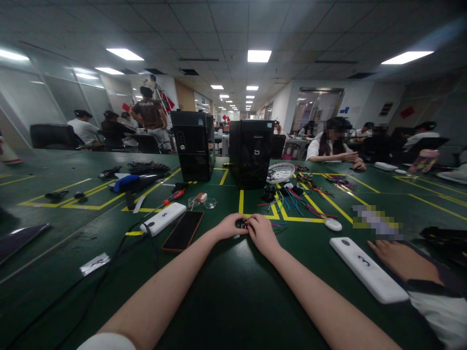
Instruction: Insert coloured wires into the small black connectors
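Small dark part [241, 224] in hand at the green table [226, 296], before the black computer case [251, 153]. Left hand [229, 227]: thumb and fingers curled close round it; right hand [261, 233]: fingertips bent onto its other end. Handling looks unfinished. Loose wired pieces [294, 198] lie beyond; which are done, cannot tell.

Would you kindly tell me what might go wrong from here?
The small dark part held between the left hand and right hand might slip. The left forearm reaches past the phone, so a sideways move could nudge it. The coloured wires lie loosely spread and may tangle.
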Available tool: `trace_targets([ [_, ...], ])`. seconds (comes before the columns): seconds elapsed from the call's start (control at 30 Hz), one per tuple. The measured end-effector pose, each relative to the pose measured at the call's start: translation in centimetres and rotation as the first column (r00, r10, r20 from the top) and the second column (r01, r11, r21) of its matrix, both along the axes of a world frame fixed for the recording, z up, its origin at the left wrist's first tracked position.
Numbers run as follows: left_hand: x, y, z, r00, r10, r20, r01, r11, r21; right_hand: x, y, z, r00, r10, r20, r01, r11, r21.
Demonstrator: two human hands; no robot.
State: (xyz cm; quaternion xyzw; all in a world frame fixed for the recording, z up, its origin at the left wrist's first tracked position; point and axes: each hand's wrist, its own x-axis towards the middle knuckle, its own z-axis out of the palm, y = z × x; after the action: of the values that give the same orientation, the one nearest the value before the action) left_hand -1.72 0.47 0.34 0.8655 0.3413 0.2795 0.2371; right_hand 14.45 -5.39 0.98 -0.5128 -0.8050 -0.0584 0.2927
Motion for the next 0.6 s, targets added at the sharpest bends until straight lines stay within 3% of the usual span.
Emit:
trace_targets([
  [0.6, 0.13, -0.08, -0.30, 0.999, 0.037, -0.020, -0.036, 0.998, 0.059, 0.15, 0.25, -0.25, 1.000, 0.007, 0.023, -0.006, 0.999, -0.033],
])
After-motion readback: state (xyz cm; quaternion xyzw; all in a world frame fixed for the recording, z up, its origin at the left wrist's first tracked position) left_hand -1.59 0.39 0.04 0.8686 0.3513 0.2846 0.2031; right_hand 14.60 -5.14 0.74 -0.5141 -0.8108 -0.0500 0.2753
